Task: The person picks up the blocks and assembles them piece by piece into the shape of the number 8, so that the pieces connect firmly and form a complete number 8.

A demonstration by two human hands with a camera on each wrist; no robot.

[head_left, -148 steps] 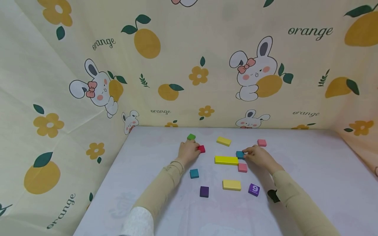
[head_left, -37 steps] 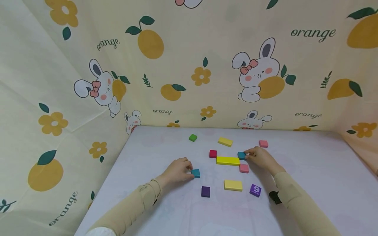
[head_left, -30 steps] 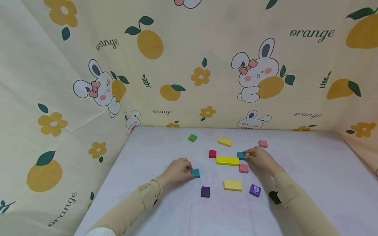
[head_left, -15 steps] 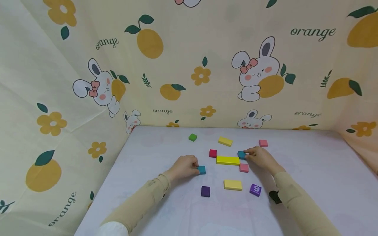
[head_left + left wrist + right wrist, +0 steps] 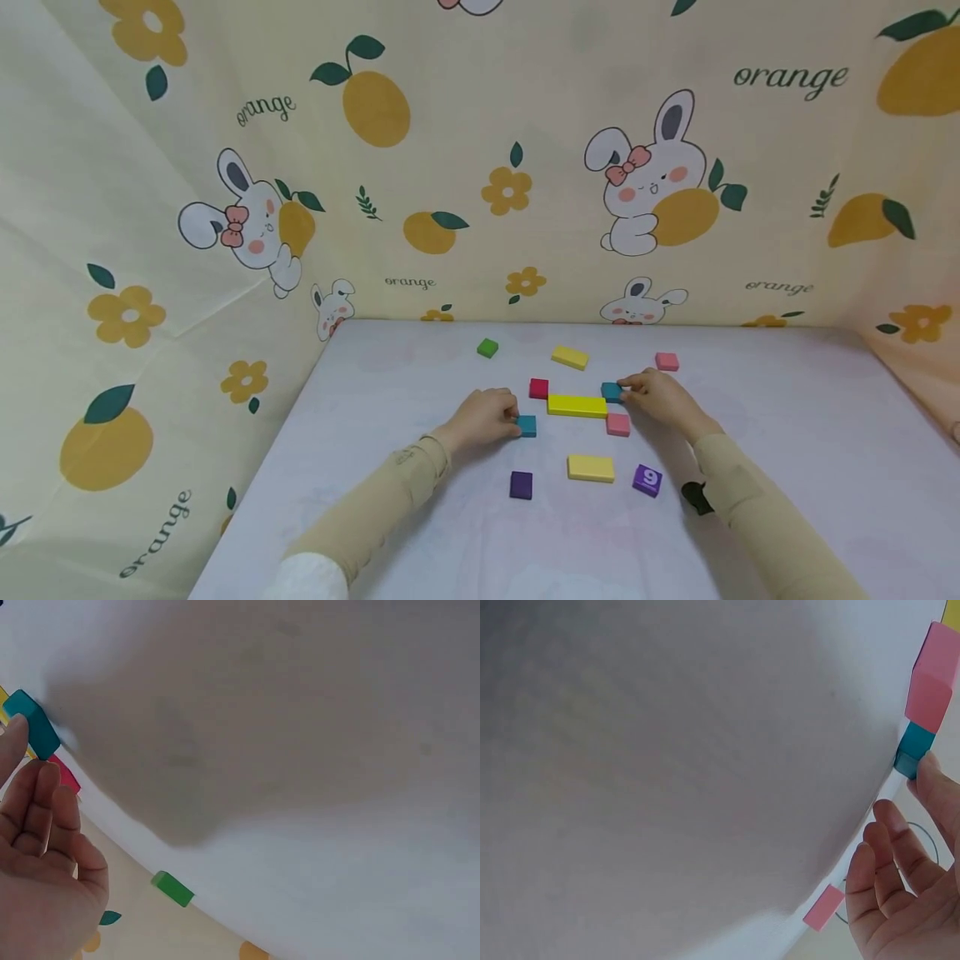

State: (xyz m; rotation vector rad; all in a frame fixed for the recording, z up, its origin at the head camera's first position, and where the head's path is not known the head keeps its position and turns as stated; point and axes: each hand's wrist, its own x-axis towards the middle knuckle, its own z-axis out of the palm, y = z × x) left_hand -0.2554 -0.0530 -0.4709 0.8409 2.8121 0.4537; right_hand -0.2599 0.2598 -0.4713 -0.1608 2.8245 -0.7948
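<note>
In the head view my left hand (image 5: 483,417) pinches a teal block (image 5: 527,426) between thumb and fingers, left of and just below the long yellow block (image 5: 577,406). The left wrist view shows the thumb on that teal block (image 5: 34,724). A red block (image 5: 538,388) touches the long yellow block's upper left corner. My right hand (image 5: 665,400) holds another teal block (image 5: 612,392) by its right side, at the yellow block's upper right corner. A pink block (image 5: 618,424) sits at the lower right corner. In the right wrist view, the thumb touches the teal block (image 5: 913,750).
Farther back lie a green block (image 5: 487,347), a yellow block (image 5: 570,357) and a pink block (image 5: 667,361). Nearer are a dark purple block (image 5: 521,485), a pale yellow block (image 5: 590,468) and a purple block marked 9 (image 5: 647,480). A patterned cloth hangs behind the table.
The red block went right to the long yellow block and was let go. My left hand then took the left teal block and slid it right and slightly back. My right hand stays put.
</note>
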